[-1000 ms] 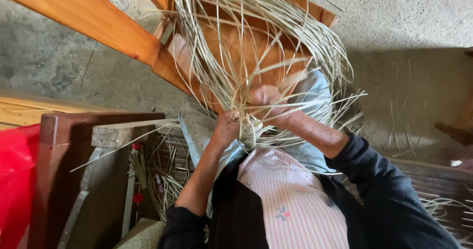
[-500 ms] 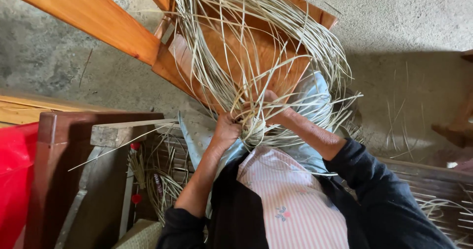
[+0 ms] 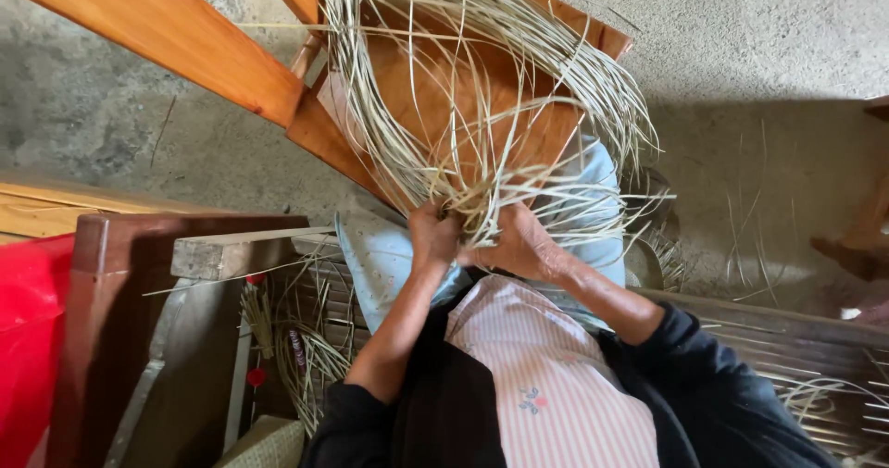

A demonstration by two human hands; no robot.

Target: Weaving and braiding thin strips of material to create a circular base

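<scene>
Floor: rough grey concrete floor [image 3: 759, 51], loose straw bits scattered at right.
Far left: bright red plastic sheet [image 3: 28, 338] beside a dark brown wooden frame [image 3: 102, 320].
Top: orange varnished wooden chair [image 3: 185, 33], tilted, over the lap.
Centre: pale looping bundle of thin cane strips [image 3: 482, 107], lying against the chair, ends gathered at both hands.
Left hand [image 3: 433, 235]: fingers curled tight around the strip ends.
Right hand [image 3: 520, 244]: fingers closed, pinching strips.
Lap: light blue cloth [image 3: 384, 264].
</scene>
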